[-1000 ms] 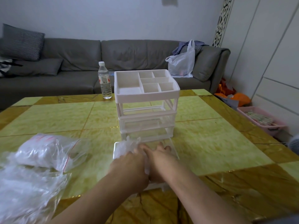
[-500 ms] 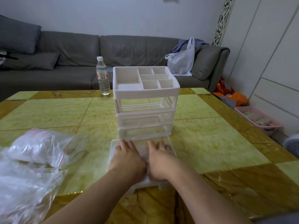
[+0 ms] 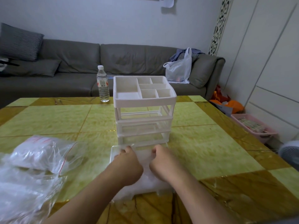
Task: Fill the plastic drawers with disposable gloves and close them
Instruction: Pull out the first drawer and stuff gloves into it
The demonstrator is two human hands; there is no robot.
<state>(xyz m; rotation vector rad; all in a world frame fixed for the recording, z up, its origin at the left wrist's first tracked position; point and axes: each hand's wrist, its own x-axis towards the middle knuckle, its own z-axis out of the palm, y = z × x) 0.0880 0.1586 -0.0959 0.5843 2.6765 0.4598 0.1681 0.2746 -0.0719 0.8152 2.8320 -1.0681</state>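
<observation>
Two hands sit side by side in the head view, at six o'clock of the frame, both down in the pulled-out clear drawer (image 3: 116, 151) that lies on the table (image 3: 202, 152) just in front of the drawer unit (image 3: 144, 110). My left hand (image 3: 127, 165) and right hand (image 3: 163, 164) have gone from flat, straight fingers half a second ago to curled fists, knuckles up. Their fingertips are hidden under the hands, so I cannot tell for sure what each one grips; my reading is that they are bunching the disposable gloves (image 3: 145, 160), the pale film between and beneath them, and tamping it into the drawer.

That change tells me the loose glove that stood up above the drawer a second ago is now pressed down inside it. The top bay of the unit, at twelve o'clock from my hands, stands open with no drawer in it, so this one likely goes back there next. The two lower drawers look shut; whether they hold gloves I cannot make out.

At nine o'clock lies the zip bag (image 3: 48, 152) with more gloves, well apart from both hands. A water bottle (image 3: 102, 84) stands at eleven o'clock behind the unit.
</observation>
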